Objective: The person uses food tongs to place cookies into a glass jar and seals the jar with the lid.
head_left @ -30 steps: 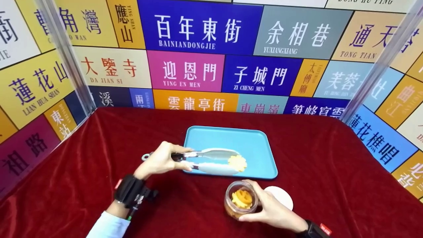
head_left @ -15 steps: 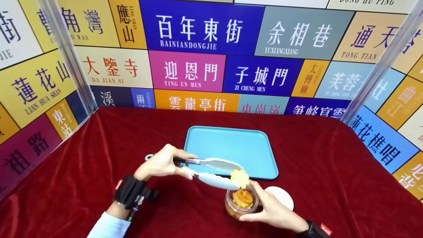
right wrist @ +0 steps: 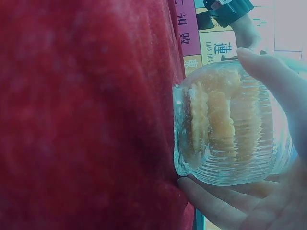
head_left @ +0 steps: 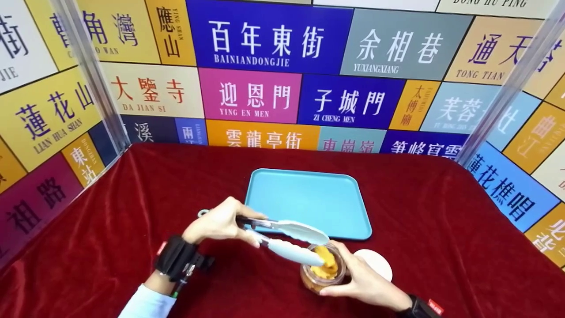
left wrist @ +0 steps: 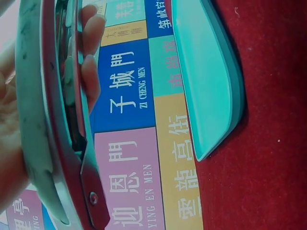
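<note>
My left hand (head_left: 219, 221) holds a pair of tongs (head_left: 296, 253) with pale blue-white tips and metal arms. The tips reach over the mouth of a clear glass jar (head_left: 311, 285), and a yellow scalloped cookie (head_left: 325, 255) shows between them, at the jar's mouth. Around the jar's right side curl the fingers and thumb of my right hand (head_left: 363, 281). In the right wrist view, several cookies (right wrist: 221, 117) are visible through the ribbed glass. The left wrist view has the tongs' handle (left wrist: 36, 110) up close, with fingers behind it.
A light blue rectangular tray (head_left: 304, 201) lies behind the jar and tongs. A white round lid (head_left: 376, 263) rests on the red cloth (head_left: 167, 185), to the right of the jar and partly behind my right hand. Sign-printed walls (head_left: 251, 95) border the table.
My left hand has moved the tongs and cookie from over the tray toward me and down, into the jar's mouth. The right hand and jar have stayed in place.
</note>
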